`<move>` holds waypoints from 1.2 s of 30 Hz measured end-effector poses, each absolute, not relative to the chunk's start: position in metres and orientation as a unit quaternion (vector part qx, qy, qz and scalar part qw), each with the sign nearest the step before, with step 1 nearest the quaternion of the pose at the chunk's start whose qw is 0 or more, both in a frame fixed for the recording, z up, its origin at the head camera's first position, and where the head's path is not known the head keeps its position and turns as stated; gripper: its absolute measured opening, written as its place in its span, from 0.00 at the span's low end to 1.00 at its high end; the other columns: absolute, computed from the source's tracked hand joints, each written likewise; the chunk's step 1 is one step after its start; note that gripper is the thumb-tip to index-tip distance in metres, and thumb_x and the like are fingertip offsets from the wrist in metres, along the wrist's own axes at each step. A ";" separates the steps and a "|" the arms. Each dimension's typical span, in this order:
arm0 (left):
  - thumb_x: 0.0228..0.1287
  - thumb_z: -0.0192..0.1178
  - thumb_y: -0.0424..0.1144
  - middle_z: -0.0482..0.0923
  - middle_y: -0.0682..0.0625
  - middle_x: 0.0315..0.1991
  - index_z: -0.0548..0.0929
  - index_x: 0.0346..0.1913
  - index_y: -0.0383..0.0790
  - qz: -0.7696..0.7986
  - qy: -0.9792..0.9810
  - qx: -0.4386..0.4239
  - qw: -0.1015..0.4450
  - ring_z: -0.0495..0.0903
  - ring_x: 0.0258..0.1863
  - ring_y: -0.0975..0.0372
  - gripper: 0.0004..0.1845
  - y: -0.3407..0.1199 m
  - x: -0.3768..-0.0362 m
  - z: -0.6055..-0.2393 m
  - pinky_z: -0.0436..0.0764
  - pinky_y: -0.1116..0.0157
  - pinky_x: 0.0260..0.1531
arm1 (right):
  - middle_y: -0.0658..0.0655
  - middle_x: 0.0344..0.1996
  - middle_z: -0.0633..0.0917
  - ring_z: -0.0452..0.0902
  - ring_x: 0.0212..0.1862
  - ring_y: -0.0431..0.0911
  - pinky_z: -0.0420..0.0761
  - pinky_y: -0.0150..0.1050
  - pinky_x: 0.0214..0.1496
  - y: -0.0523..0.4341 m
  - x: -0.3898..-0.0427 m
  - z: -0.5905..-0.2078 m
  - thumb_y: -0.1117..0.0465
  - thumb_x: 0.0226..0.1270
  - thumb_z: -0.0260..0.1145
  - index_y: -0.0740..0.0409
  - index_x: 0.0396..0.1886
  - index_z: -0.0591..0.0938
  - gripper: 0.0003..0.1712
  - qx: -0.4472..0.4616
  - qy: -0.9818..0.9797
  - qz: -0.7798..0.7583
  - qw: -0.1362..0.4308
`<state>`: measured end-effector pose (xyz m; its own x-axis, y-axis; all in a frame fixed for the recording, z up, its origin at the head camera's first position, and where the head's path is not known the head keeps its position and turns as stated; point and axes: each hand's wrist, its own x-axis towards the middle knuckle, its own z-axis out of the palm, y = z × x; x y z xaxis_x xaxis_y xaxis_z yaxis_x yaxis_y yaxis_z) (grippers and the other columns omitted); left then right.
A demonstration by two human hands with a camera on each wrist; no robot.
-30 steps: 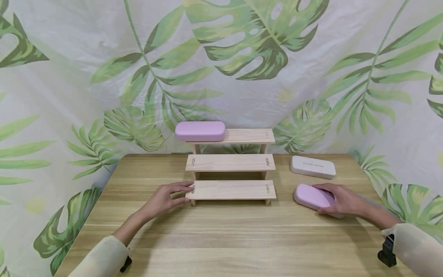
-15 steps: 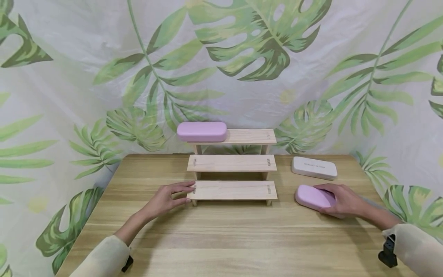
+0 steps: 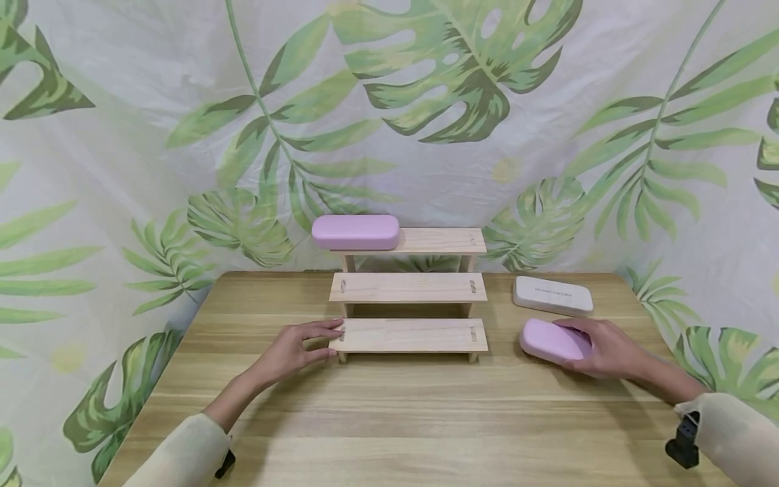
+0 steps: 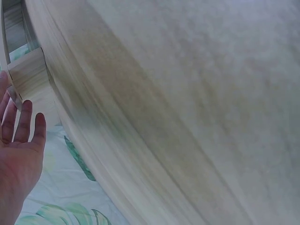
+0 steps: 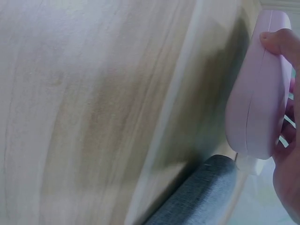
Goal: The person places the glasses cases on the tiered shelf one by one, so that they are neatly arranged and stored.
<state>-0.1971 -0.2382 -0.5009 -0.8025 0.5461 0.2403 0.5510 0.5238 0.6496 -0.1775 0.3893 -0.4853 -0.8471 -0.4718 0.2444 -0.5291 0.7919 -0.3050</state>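
A lilac glasses case (image 3: 555, 340) is in my right hand (image 3: 608, 348), thumb on the near side and fingers round the far side. In the right wrist view this glasses case (image 5: 258, 93) is raised off the table, its shadow beneath. My left hand (image 3: 292, 352) rests its fingertips on the left end of the lowest step of a three-step wooden stand (image 3: 414, 336). The left wrist view shows that hand (image 4: 21, 150) with its fingers extended against the stand's end. A second lilac glasses case (image 3: 356, 232) lies on the left of the top step.
A white glasses case (image 3: 552, 295) with small print lies right of the stand. A dark grey case (image 5: 197, 192) lies on the table near my right hand, mostly hidden in the head view. A leaf-patterned cloth (image 3: 426, 169) hangs behind the wooden table (image 3: 395, 419).
My right hand has lifted the lilac glasses case slightly off the table. The left hand stays at the stand, and the head view has shifted a little.
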 end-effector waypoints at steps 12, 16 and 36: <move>0.63 0.77 0.35 0.82 0.48 0.67 0.89 0.60 0.41 -0.371 -0.871 -0.321 0.021 0.81 0.66 0.50 0.21 -0.238 -0.197 -0.503 0.79 0.49 0.66 | 0.57 0.47 0.91 0.80 0.40 0.41 0.78 0.35 0.38 0.386 -0.185 -0.460 0.52 0.40 0.91 0.60 0.60 0.86 0.44 0.282 -0.935 0.185 0.110; 0.64 0.76 0.36 0.82 0.51 0.67 0.89 0.60 0.42 -0.368 -0.876 -0.312 0.017 0.81 0.67 0.51 0.20 -0.237 -0.198 -0.503 0.79 0.49 0.66 | 0.58 0.49 0.91 0.80 0.42 0.42 0.78 0.35 0.39 0.385 -0.188 -0.451 0.53 0.39 0.91 0.58 0.62 0.85 0.45 0.281 -0.933 0.192 0.117; 0.62 0.78 0.35 0.84 0.51 0.65 0.91 0.57 0.42 -0.367 -0.878 -0.306 0.025 0.83 0.65 0.51 0.20 -0.233 -0.198 -0.501 0.81 0.47 0.64 | 0.55 0.47 0.92 0.80 0.40 0.38 0.73 0.27 0.38 0.377 -0.206 -0.408 0.58 0.36 0.91 0.58 0.62 0.87 0.46 0.326 -0.906 0.208 0.170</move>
<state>-0.1983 -0.2333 -0.5012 -0.8111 0.5194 0.2691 0.5563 0.5427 0.6293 -0.2056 0.3771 -0.4084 -0.7294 -0.5211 0.4431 -0.6620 0.7009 -0.2655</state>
